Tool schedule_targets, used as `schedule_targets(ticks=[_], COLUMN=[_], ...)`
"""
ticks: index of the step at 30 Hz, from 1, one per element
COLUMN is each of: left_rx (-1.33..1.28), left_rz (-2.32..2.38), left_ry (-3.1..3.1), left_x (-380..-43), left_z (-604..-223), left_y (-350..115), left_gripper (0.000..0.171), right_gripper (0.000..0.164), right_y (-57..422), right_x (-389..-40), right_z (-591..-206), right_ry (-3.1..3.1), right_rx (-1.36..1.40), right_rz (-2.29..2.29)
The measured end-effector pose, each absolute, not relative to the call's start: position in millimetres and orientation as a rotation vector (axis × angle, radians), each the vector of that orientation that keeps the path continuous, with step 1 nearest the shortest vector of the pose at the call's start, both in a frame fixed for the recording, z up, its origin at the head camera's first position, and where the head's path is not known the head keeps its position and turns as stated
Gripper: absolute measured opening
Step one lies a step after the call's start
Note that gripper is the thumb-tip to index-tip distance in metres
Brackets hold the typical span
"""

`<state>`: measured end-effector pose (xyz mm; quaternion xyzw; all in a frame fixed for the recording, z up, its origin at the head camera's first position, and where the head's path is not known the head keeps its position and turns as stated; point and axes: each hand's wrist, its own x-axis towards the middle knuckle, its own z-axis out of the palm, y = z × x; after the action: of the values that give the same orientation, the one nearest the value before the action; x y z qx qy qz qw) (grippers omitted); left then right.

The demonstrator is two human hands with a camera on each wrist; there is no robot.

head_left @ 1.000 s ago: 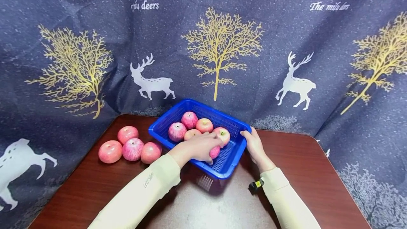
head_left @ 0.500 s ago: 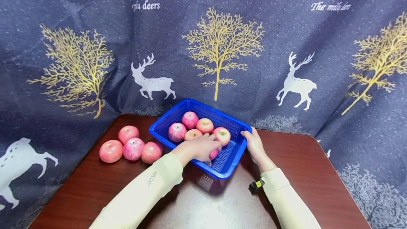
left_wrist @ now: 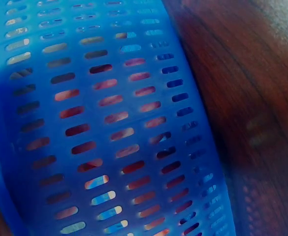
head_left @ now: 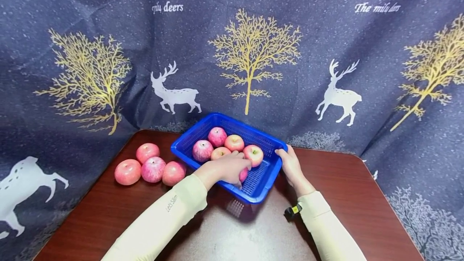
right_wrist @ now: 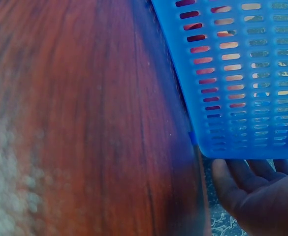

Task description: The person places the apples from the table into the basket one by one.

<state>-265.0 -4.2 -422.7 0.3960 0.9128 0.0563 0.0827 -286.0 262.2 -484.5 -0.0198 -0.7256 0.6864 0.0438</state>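
Note:
A blue plastic basket (head_left: 266, 190) with slotted walls stands at the middle of the table, holding several red apples. My left hand (head_left: 229, 168) reaches over its near side and grips a red apple (head_left: 243, 175) at the front, which the fingers mostly hide. Just behind that hand lies a paler apple (head_left: 253, 155) with its stem up. At the right end, my right hand (head_left: 292, 166) holds the basket's rim, thumb on top. The left wrist view is filled by the slotted wall (left_wrist: 99, 147); in the right wrist view, my right hand (right_wrist: 257, 196) touches the basket's edge.
Several loose apples (head_left: 153, 169) lie together on the brown table (head_left: 348, 196), left of the basket. A dark curtain (head_left: 304, 92) printed with trees and deer hangs behind the table's back edge. A black wrist device (head_left: 292, 211) sits by the right sleeve.
My left hand, with its apple, has shifted slightly left inside the basket. The right hand keeps its hold on the rim, and the other apples lie as before.

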Motion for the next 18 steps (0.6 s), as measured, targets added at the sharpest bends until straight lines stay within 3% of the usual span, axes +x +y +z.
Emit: schedule_targets(ticks=[18], left_rx=[1.227], left_rz=[0.367], left_ry=[2.697], left_x=[-264.8], left_z=[-421.5], left_y=[-12.4], left_gripper=[0.056], right_gripper=[0.048], right_y=[262.2], right_x=[-286.3], right_z=[-484.6], right_ry=[-2.220], right_rx=[-0.065], right_rz=[2.105])
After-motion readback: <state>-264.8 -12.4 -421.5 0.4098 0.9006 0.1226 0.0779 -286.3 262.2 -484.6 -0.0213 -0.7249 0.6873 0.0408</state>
